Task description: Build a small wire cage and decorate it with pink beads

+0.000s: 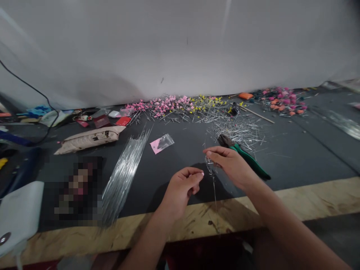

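My right hand (229, 165) is pinched around a thin silvery wire (214, 189), which hangs downward past the table's front edge with small twisted bits near its upper part. To its left, my left hand (181, 187) is closed in a pinch. A tiny pale pink spot shows at its fingertips, too small to name. Pliers with green handles (250, 159) lie just beyond my right wrist, their jaws against a heap of short cut wires (239, 129). A bundle of long straight wires (125, 172) lies left of my hands.
Along the wall lie wire stems with pink tips (163, 105), yellow tips (208, 103), and magenta and orange tips (287, 99). A small plastic bag (162, 143), a long beige packet (91, 139) and a wooden stick (258, 113) are on the dark tabletop. A white object (21, 213) stands front left.
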A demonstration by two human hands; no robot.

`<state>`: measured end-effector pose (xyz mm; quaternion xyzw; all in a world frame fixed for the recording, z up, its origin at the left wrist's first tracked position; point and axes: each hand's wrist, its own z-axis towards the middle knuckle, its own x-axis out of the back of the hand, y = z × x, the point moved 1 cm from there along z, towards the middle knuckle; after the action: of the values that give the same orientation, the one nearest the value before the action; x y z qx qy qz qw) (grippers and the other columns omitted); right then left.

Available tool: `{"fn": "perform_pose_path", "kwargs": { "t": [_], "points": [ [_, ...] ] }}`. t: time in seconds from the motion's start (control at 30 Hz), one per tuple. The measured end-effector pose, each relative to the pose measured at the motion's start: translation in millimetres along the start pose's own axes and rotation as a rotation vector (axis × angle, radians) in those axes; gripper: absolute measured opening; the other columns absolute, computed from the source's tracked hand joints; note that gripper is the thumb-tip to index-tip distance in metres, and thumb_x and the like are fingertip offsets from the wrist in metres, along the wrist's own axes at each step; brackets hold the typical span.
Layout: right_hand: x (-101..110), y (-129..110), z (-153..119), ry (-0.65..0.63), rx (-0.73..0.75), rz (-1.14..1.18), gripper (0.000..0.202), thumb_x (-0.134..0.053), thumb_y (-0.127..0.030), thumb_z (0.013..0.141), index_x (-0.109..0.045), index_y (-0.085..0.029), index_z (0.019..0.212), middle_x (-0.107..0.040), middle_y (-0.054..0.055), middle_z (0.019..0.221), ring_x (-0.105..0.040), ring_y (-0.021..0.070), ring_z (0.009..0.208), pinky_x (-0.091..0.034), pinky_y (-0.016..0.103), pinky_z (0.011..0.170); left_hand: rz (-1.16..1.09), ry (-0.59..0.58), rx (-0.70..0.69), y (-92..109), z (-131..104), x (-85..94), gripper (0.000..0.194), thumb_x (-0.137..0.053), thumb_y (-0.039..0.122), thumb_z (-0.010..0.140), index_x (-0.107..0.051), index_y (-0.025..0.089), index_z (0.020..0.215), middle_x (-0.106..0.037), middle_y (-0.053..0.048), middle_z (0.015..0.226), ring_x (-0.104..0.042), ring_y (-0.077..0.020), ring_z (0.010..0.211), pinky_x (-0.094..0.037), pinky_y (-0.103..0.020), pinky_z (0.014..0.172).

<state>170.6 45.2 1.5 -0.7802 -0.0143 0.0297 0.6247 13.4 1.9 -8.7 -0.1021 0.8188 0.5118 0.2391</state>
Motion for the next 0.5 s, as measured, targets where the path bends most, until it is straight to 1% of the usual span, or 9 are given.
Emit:
{"fn": "perform_pose_path", "kwargs": {
  "t": [0.1, 0.17, 0.33, 0.5],
  "points": [
    [-0.7, -1.9, -0.3, -0.004, 0.013, -0.049, 0.019, -0.064, -0.037, 0.071, -0.07, -0.023, 0.083, -0.055, -0.002, 0.063, -0.041, 0.0083, 0.052, -0.031, 0.022, 0.046, 0.026, 0.005, 0.007, -0.3, 0.4, -1.9, 0.01, -0.069, 0.023, 0.068, -0.064, 0.016, 0.072, -0.044, 0.006, 0.049, -0.036, -0.0045, 0.044, -0.024, -0.022, 0.046],
    [-1.9, -3.7, -1.8, -0.009, 0.023, -0.058, 0.019, -0.063, -0.036, 0.071, -0.069, -0.022, 0.083, -0.054, -0.002, 0.06, -0.041, 0.008, 0.049, -0.031, 0.022, 0.045, 0.06, 0.011, 0.006, -0.8, 0.4, -3.2, 0.012, -0.069, 0.024, 0.067, -0.064, 0.015, 0.072, -0.045, 0.006, 0.05, -0.036, -0.0045, 0.044, -0.024, -0.022, 0.046],
    [-5.1, -7.0, -6.7, -0.009, 0.024, -0.028, 0.022, -0.063, -0.037, 0.072, -0.068, -0.02, 0.084, -0.055, -0.002, 0.065, -0.044, 0.0072, 0.049, -0.036, 0.022, 0.046, 0.193, 0.047, -0.046, -4.1, 0.2, -5.9, 0.015, -0.07, 0.026, 0.064, -0.065, 0.015, 0.073, -0.047, 0.005, 0.051, -0.038, -0.0058, 0.045, -0.027, -0.022, 0.047],
    [-4.1, -7.8, -9.0, -0.008, 0.023, -0.007, 0.022, -0.063, -0.037, 0.072, -0.067, -0.02, 0.085, -0.054, -0.003, 0.063, -0.043, 0.0068, 0.049, -0.035, 0.022, 0.046, 0.274, 0.123, -0.104, -5.7, 1.8, -6.7, 0.015, -0.068, 0.027, 0.065, -0.065, 0.016, 0.074, -0.049, 0.004, 0.052, -0.04, -0.0066, 0.047, -0.028, -0.022, 0.049]
  ]
}}
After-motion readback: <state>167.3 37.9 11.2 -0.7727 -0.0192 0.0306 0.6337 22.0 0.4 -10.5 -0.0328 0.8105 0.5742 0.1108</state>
